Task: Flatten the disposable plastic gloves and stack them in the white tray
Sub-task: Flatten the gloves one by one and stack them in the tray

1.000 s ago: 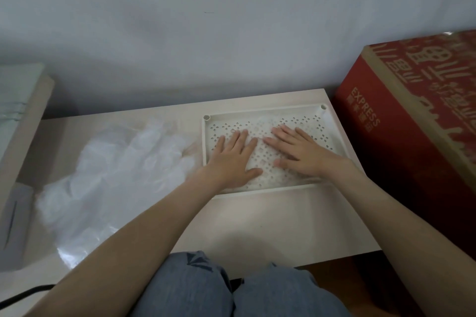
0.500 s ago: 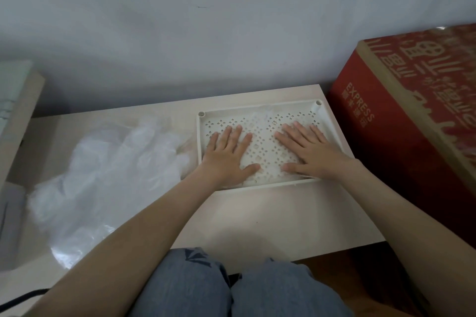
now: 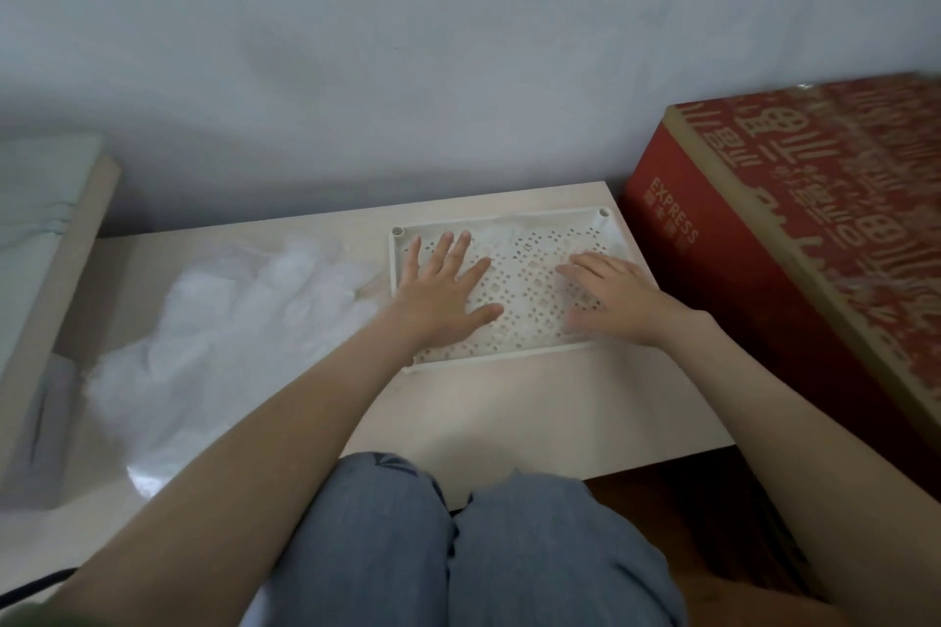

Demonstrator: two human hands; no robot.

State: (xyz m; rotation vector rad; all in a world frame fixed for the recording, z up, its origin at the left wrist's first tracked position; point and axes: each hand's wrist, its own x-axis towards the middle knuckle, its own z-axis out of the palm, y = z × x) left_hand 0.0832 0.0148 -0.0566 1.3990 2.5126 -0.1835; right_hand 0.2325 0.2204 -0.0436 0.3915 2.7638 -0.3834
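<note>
A: Setting?

B: Domestic room, probably a bedroom. Centre of frame: pale wood-laminate table (image 3: 509, 423) set against a plain grey-white painted wall (image 3: 407, 41).

A: Evidence?

B: Right edge: red cardboard shipping carton printed "EXPRESS" (image 3: 764, 300), just beside the table. Lower right: dark wooden floor (image 3: 662, 499). Left edge: pale green bedding (image 3: 30, 199) on a light wooden frame (image 3: 66, 270). Lower centre: seated person's knees in blue jeans (image 3: 458, 550).

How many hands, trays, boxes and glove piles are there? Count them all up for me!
Hands: 2, the left hand and the right hand
white tray: 1
red box: 1
pile of plastic gloves: 1, too crumpled to count each glove
Total: 5
</note>
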